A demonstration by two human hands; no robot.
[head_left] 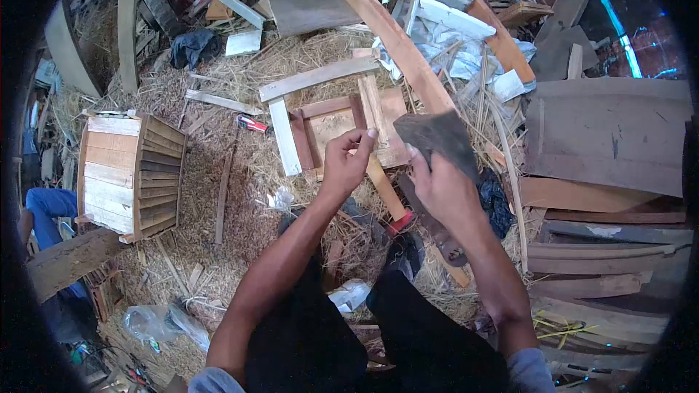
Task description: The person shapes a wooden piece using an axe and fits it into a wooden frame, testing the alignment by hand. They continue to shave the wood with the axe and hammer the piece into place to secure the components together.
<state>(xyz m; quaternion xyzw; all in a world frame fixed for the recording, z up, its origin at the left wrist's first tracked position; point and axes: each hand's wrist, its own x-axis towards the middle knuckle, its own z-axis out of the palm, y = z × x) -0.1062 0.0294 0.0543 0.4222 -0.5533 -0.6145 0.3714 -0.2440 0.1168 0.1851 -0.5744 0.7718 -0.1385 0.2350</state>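
Note:
My left hand (345, 165) is over the right part of a small wooden frame (318, 82), fingers curled and thumb raised. Whatever its fingertips may pinch is too small to make out. My right hand (445, 193) grips a dark, flat, slab-like piece (435, 138) by its lower edge, just right of the frame. Pale and reddish-brown slats make up the frame, which lies on the straw-covered ground with a light board inside it. Below the hands rests a wooden handle (386, 189) with a red end, beside a dark plank (431, 220).
A slatted wooden crate (109, 171) stands at left. Near it lies a red-handled tool (253, 124). Curved boards (604, 135) are stacked at right, and a long plank (393, 40) slants down from the top. Plastic bags (164, 322) lie lower left. A person's blue-clad leg (52, 207) shows at far left.

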